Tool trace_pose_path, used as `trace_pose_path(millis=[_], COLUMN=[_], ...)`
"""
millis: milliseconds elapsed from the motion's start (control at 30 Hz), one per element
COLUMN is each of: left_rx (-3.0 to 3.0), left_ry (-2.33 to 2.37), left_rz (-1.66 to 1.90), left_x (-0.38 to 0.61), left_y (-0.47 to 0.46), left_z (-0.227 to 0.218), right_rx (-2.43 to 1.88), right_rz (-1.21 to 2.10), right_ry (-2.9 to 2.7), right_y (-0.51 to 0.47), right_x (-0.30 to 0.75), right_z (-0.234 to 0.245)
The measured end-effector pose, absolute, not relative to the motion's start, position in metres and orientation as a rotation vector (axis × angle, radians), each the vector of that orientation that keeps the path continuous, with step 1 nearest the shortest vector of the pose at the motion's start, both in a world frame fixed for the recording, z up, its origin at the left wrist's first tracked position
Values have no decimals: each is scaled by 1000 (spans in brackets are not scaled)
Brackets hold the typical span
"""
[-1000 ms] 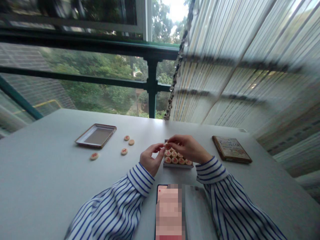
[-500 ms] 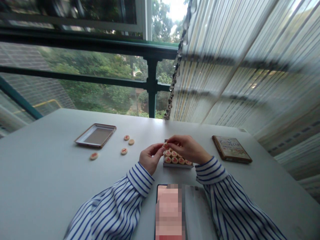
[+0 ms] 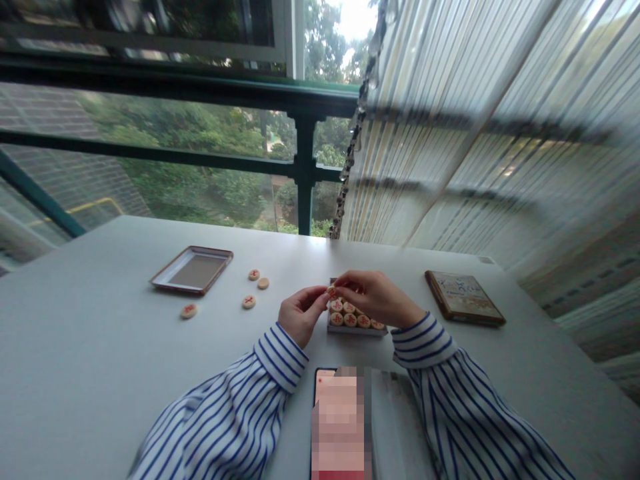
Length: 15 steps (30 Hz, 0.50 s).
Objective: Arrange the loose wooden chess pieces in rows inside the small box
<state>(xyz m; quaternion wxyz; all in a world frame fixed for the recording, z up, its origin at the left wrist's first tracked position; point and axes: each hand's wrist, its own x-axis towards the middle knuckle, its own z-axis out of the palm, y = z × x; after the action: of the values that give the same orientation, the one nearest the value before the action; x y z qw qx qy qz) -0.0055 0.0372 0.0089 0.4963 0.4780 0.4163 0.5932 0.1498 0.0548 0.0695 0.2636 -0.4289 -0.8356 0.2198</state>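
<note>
Between the fingertips of both hands is a round Chinese chess piece [image 3: 331,291] with red marking. My left hand [image 3: 302,313] pinches it from the left. From the right, my right hand [image 3: 373,293] grips it too, arching over a shallow box [image 3: 357,331] and hiding much of its inside. Rows of red-marked chess pieces [image 3: 349,320] lie in the box's near part. Loose on the table to the left are several more pieces, among them a red-marked one [image 3: 249,302], a plain-faced one [image 3: 263,283] and one farther left [image 3: 189,311].
An empty-looking tray-like lid [image 3: 193,270] lies at the left of the white table [image 3: 100,347]. A flat printed box [image 3: 465,297] sits at the right. Nearest me are a phone [image 3: 325,380] and a greyish flat object [image 3: 397,427]. A window and string curtain stand beyond.
Both hands stay almost still over the box, the piece still between the fingertips. The whole view shifts only very slightly.
</note>
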Motion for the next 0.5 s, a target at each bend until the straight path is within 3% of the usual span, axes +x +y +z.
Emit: trace_pose_path(millis=[500], left_rx=[1188], left_ry=[1041], left_rz=[1465], left_x=[-6], left_y=[39], left_z=[4], right_rx=[-1115], right_rz=[605], right_ry=[-2266], right_y=[55], right_x=[149], right_z=[69])
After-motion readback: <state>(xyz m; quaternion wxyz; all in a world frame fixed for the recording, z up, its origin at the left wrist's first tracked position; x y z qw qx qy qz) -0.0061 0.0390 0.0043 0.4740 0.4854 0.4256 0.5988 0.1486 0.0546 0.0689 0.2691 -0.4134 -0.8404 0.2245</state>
